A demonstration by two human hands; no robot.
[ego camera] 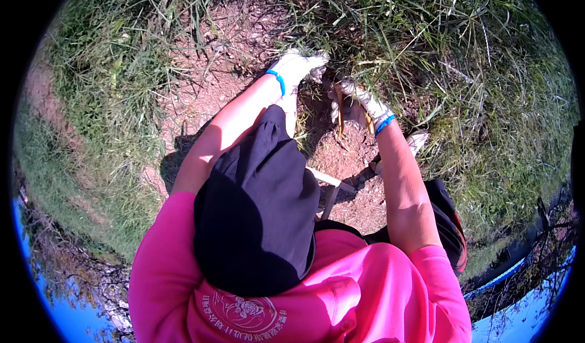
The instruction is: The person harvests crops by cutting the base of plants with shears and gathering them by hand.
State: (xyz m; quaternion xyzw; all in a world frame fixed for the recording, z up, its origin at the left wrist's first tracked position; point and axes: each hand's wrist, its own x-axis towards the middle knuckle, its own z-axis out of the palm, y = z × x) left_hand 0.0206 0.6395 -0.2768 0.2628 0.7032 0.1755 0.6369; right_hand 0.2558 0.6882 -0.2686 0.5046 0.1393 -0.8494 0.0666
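My left hand, in a white knit glove with a blue cuff, reaches to the lower edge of a grass clump. Its fingers curl in among the stems, and whether they grip any is hidden. To the right, my right hand, in a matching glove, holds a two-handled hand tool, apparently shears, with yellow-orange handles. These handles stand apart and point back towards me. Grass and shadow hide the tool's working end. Both hands are close together, low over reddish bare soil.
A pale stool frame stands between my legs. My knee in dark trousers rises at left; a light shoe shows beyond my right forearm. Long grass covers the right side, with a dry soil patch at left.
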